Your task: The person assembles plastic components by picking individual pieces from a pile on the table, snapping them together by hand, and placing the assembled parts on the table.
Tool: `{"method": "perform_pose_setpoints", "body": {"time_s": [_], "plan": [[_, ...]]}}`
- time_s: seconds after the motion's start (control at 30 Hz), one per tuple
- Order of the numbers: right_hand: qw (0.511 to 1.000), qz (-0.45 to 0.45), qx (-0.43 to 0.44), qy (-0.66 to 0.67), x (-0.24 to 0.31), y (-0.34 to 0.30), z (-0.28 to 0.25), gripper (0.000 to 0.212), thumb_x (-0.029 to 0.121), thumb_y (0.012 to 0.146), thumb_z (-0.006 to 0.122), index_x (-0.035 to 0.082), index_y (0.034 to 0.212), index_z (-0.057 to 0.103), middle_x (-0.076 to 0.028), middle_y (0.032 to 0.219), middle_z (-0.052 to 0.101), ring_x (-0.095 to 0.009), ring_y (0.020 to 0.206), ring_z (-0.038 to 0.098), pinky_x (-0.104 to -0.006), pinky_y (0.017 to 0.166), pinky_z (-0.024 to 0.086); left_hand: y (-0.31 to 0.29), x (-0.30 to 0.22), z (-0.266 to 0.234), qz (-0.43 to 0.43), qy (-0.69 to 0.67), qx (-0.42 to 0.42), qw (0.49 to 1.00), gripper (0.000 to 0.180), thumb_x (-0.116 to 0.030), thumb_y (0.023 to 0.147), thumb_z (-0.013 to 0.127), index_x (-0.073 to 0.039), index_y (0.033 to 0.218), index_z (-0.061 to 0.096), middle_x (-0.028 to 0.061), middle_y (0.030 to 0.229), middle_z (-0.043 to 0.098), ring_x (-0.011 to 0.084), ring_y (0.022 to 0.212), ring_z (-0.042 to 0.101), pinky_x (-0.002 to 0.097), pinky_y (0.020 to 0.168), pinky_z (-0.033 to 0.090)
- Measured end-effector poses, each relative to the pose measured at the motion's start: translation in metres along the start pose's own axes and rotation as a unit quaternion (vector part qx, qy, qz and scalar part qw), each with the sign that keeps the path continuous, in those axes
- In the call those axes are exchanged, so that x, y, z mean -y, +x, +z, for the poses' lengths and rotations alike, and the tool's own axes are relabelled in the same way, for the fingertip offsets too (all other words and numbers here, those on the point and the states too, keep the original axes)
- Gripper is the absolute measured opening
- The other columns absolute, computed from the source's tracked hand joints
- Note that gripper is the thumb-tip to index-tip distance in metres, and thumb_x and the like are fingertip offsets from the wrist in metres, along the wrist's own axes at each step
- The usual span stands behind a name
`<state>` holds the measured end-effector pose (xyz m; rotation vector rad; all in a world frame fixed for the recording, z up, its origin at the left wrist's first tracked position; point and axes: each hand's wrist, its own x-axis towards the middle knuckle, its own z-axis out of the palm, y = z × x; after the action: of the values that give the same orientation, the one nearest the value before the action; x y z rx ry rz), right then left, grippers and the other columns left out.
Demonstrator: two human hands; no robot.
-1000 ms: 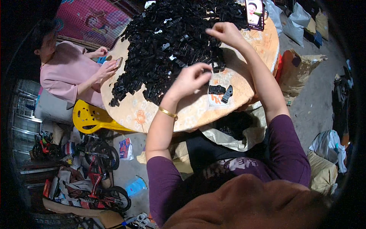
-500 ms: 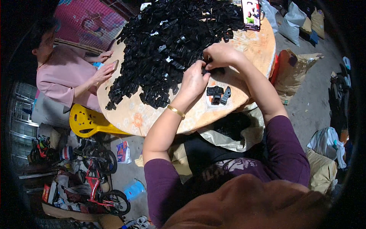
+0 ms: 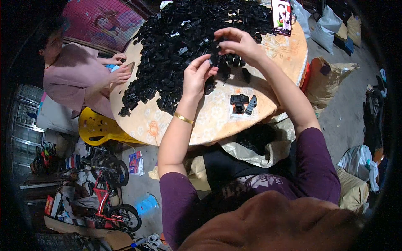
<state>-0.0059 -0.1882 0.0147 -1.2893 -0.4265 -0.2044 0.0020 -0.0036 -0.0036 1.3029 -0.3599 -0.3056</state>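
A large heap of black plastic parts (image 3: 167, 54) covers much of the round table (image 3: 138, 121), some with small silvery pieces. My left hand (image 3: 196, 79), with a gold bangle at the wrist, is raised over the heap's near edge. Its thumb and fingertips are pinched together, with a small pale spot between them that I cannot make out. To its right, my right hand (image 3: 243, 47) is held above the heap with curved fingers apart; against the black parts nothing held shows plainly. Nearer to me lie a black plastic assembly (image 3: 239, 103) and a dark grey lever-like piece (image 3: 251, 105).
A phone (image 3: 281, 17) stands at the far right of the table. Across on the left sits another person (image 3: 79, 75) on a yellow chair (image 3: 98, 127), holding a phone. An open sack (image 3: 272, 154) holds black parts below the table edge. Sacks (image 3: 328, 81) stand on the right.
My hands have come apart and risen from the near right edge of the heap. The left went left, the right went up and slightly left. The view has shifted slightly.
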Motion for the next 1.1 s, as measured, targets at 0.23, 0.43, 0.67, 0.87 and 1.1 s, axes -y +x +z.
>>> {"method": "perform_pose_setpoints", "body": {"time_s": [0.23,0.43,0.67,0.87,1.1], "plan": [[0.943,-0.179,0.036,-0.277,-0.019,-0.005,0.016,0.031,0.01,0.073,0.064,0.004,0.103,0.059,-0.008,0.092,0.06,-0.013,0.079,0.059,-0.0261,0.07,0.048,-0.001,-0.004,0.0,0.015,-0.051,0.033,0.998,0.024,0.001,0.08,0.056,0.001,0.104,0.055,0.0063,0.093,0.06,0.0119,0.08,0.059,0.0226,0.074,0.05],[0.964,-0.108,0.043,-0.239,-0.02,-0.004,0.011,0.032,0.012,0.073,0.065,0.004,0.103,0.06,-0.007,0.089,0.063,-0.012,0.076,0.058,-0.0258,0.069,0.048,-0.001,-0.007,-0.005,0.077,0.027,-0.005,0.997,0.023,-0.002,0.079,0.059,0.003,0.101,0.056,0.0054,0.082,0.06,0.0104,0.069,0.058,0.0214,0.063,0.049],[0.915,-0.206,0.007,-0.348,-0.016,-0.01,0.021,0.032,0.01,0.067,0.07,0.005,0.097,0.063,-0.007,0.084,0.062,-0.02,0.077,0.059,-0.0294,0.069,0.048,-0.005,-0.005,0.004,0.143,0.094,-0.062,0.983,0.036,-0.003,0.079,0.061,0.007,0.111,0.05,0.0085,0.097,0.058,0.01,0.081,0.056,0.0216,0.071,0.047],[0.879,-0.299,-0.018,-0.372,-0.022,-0.01,0.027,0.031,0.007,0.061,0.071,0.009,0.091,0.064,-0.01,0.103,0.055,-0.025,0.096,0.053,-0.0323,0.08,0.045,-0.008,-0.007,0.008,0.123,-0.029,-0.042,0.991,0.039,0.002,0.08,0.056,0.007,0.117,0.044,0.0097,0.1,0.057,0.0105,0.084,0.056,0.0209,0.073,0.048],[0.991,-0.047,0.095,-0.082,-0.013,0.0,0.008,0.044,0.018,0.074,0.068,0.009,0.114,0.054,-0.008,0.107,0.057,-0.017,0.092,0.056,-0.0271,0.079,0.046,-0.015,-0.026,0.012,0.128,0.009,0.04,0.991,0.042,-0.001,0.081,0.055,0.001,0.119,0.037,0.0088,0.094,0.057,0.0126,0.085,0.056,0.0247,0.074,0.049]]}}
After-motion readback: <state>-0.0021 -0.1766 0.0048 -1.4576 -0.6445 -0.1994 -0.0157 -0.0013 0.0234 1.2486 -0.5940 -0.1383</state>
